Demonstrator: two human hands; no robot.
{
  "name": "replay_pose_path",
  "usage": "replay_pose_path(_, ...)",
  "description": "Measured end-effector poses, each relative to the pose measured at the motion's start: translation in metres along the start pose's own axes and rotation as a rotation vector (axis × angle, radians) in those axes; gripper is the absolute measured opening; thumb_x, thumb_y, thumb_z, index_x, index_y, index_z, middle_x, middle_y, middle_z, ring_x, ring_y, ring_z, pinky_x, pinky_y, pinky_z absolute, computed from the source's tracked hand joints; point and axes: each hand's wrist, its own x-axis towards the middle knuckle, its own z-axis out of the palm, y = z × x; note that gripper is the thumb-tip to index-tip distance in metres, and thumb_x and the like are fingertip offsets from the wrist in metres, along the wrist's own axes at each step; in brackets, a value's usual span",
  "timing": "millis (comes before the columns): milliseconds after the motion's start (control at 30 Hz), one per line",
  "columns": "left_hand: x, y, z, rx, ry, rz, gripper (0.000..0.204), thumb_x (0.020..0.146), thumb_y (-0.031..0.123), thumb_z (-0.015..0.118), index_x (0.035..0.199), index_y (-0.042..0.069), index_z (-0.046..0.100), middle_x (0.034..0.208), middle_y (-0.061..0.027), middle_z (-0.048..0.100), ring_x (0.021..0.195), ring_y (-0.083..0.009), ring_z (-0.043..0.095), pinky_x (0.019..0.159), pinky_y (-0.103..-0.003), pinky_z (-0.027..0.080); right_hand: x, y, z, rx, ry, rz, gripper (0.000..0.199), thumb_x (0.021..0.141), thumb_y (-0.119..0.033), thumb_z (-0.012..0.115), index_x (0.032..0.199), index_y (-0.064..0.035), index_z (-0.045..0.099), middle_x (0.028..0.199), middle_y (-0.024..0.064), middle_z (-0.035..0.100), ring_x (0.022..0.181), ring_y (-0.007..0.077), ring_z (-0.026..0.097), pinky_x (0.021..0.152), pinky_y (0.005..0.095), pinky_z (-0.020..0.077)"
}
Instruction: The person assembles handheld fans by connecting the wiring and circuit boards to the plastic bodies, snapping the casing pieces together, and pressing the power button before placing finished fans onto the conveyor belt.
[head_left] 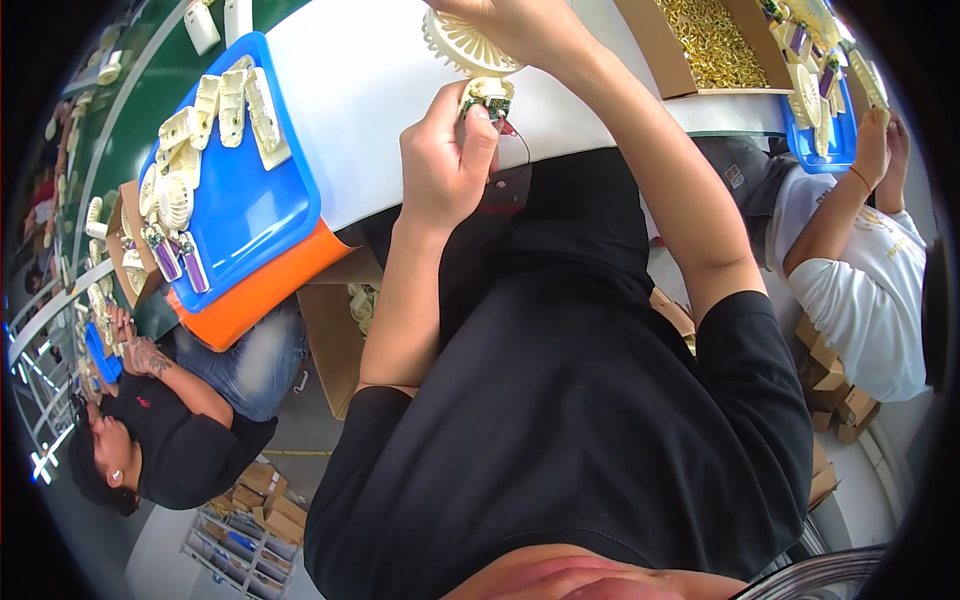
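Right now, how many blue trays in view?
3. One large blue tray at the person's left on the white table, stacked on an orange one; a second upper right by a co-worker; a third, partly hidden, far left. Others may be hidden.

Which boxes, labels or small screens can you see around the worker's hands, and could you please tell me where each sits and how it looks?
Small screen: on the green circuit board in the left hand, dark rectangle.
Cardboard box: top right on the white table, brown, full of small gold parts.
Cardboard boxes: floor at far right, brown, stacked.
Label: white patch on grey clothing at right.
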Motion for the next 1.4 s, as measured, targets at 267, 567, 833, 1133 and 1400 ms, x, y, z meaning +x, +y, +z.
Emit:
replay_pose_path(267,-0.006,0.001,0.003,-0.06,0.015,-0.055,0.034,0.109,0.026,0.048,0.112,-0.004,0.062,0.079,-0.0066,0.069,0.054,-0.0083,0.058,0.048,-0.024,0.046,-0.009,-0.001,0.003,-0.017,0.029,0.011,0.051,0.098,-0.044,0.065,0.08,0.0035,0.072,0.067,0.0202,0.067,0.057,0.0309,0.066,0.057,0.0417,0.0511)
replay_pose_path(567,-0.007,0.006,0.0,0.118,0.048,0.061,0.031,0.109,0.022,0.048,0.113,-0.005,0.062,0.069,-0.0042,0.063,0.05,-0.0094,0.056,0.046,-0.025,0.045,-0.01,-0.018,-0.003,-0.109,0.165,0.063,0.055,0.096,-0.047,0.068,0.075,0.0033,0.072,0.058,0.0201,0.062,0.051,0.0327,0.062,0.053,0.042,0.0495)
replay_pose_path(833,-0.01,0.009,-0.003,0.103,0.04,0.04,0.031,0.108,0.022,0.049,0.113,-0.006,0.062,0.071,-0.0056,0.066,0.05,-0.0093,0.057,0.046,-0.024,0.045,-0.013,-0.016,0.001,-0.192,0.179,0.034,0.054,0.096,-0.047,0.067,0.077,0.0029,0.073,0.06,0.0207,0.064,0.052,0.0345,0.062,0.054,0.0426,0.0498)
replay_pose_path(1133,-0.01,0.015,-0.008,-0.065,0.002,0.022,0.033,0.107,0.022,0.048,0.117,-0.006,0.062,0.088,-0.0123,0.073,0.058,-0.0098,0.061,0.051,-0.024,0.049,-0.009,-0.031,-0.011,-0.072,0.117,0.023,0.051,0.1,-0.045,0.062,0.085,0.0021,0.075,0.07,0.0201,0.069,0.064,0.0293,0.069,0.058,0.0408,0.052)
replay_pose_path(1400,-0.003,0.011,-0.017,-0.428,-0.025,-0.005,0.033,0.106,0.02,0.045,0.121,-0.004,0.063,0.096,-0.0132,0.074,0.083,-0.0142,0.069,0.076,-0.028,0.055,-0.018,-0.02,-0.034,0.7,-0.099,0.424,0.05,0.105,-0.045,0.057,0.115,0.0027,0.069,0.104,0.0114,0.075,0.083,0.0192,0.072,0.059,0.0341,0.0566)
